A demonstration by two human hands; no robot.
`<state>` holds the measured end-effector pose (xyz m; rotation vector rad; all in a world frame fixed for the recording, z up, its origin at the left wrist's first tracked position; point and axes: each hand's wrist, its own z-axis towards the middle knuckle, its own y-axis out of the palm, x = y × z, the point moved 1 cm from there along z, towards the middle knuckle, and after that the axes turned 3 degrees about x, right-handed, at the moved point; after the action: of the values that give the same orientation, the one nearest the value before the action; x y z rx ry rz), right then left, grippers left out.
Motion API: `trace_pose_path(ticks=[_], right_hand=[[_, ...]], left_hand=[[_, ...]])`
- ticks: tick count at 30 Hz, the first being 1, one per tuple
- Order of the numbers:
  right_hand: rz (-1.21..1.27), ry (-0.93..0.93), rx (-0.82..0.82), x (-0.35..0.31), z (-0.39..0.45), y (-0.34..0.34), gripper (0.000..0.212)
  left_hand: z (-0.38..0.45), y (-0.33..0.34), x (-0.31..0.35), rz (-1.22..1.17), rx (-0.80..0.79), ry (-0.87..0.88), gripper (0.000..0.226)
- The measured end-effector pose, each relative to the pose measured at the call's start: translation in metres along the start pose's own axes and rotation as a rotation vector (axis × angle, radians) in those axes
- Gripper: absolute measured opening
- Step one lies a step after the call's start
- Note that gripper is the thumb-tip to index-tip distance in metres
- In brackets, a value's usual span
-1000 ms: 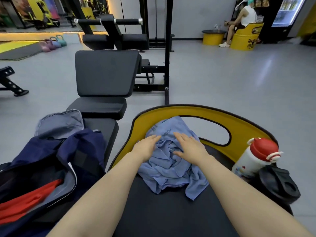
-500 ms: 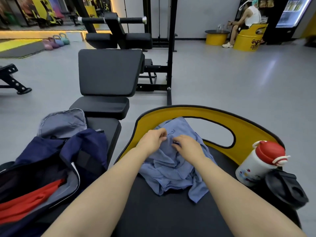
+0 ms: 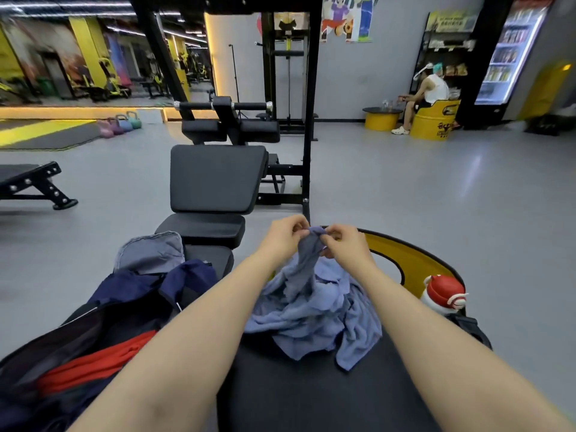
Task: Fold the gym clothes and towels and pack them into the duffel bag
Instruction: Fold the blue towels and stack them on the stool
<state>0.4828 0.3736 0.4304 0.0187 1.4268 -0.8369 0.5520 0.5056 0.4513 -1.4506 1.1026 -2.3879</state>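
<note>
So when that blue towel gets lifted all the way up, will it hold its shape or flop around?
Probably flop: the towel hangs in loose folds below where both hands pinch it. It looks light, since fingertips alone raise it. Its lower end still lies bunched on the seat, so it may drag.

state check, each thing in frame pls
Left hand: pinching towel edge.
Right hand: pinching same edge.
Crumpled blue-grey terry towel: unfolded, top lifted, rest heaped on seat.
Navy fabric duffel bag: open, red garment inside.
White bottle with red cap: upright, capped.
</note>
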Motion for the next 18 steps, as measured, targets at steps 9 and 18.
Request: trace_pose_path(ticks=[9, 18], right_hand=[[0.191, -0.074, 0.137, -0.086, 0.0, -0.04, 0.018], [0.325, -0.094, 0.159, -0.124, 0.0, -0.041, 0.019]], left_hand=[[-0.004, -0.059, 0.077, -0.064, 0.186, 0.065, 0.005], [-0.027, -0.049, 0.063, 0.002, 0.08, -0.075, 0.035]])
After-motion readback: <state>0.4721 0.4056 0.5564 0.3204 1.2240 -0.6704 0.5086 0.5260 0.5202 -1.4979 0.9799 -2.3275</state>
